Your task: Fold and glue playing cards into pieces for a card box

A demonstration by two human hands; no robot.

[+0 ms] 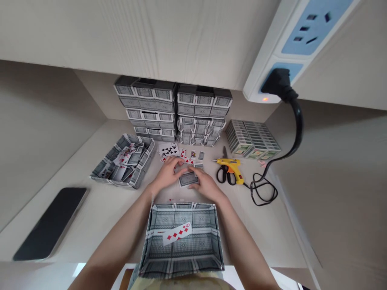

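Note:
A patterned, face-down playing card (188,179) lies on the desk between my hands. My right hand (207,186) has its thumb and fingers around the card's right end. My left hand (168,173) is just to the left, fingers curved and apart from the thumb, its thumb tip close to the card's upper edge; nothing shows in it. Beyond the fingers lie loose cards, among them a face-up club card (168,149). Between my forearms and close to my body is an open box made of cards (183,217), with a cut diamond card (177,233) inside.
A card-built tray (142,173) full of card pieces stands at left, with a black phone (50,223) nearer. Stacked card boxes (151,104) line the back. A yellow glue gun (231,165), black-handled scissors (222,174), a cable (298,137) and card packs (252,139) sit at right.

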